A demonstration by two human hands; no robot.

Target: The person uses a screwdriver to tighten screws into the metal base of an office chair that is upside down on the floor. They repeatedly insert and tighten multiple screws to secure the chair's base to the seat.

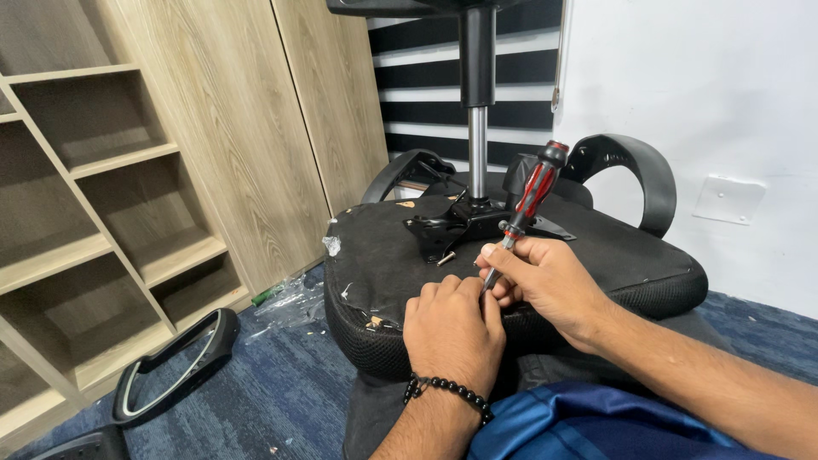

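Observation:
An upturned black office chair seat lies in front of me, its metal base plate and gas cylinder pointing up. My right hand holds a red-and-black screwdriver by its shaft, tip down on the seat's near edge. My left hand, with a black bead bracelet at the wrist, is closed next to the tip, fingers pinched at it. A loose screw lies on the seat beside the plate.
Wooden shelving and cabinet doors stand at the left. A detached black armrest and clear plastic wrap lie on the blue carpet. Two armrests curve up behind the seat, near a white wall.

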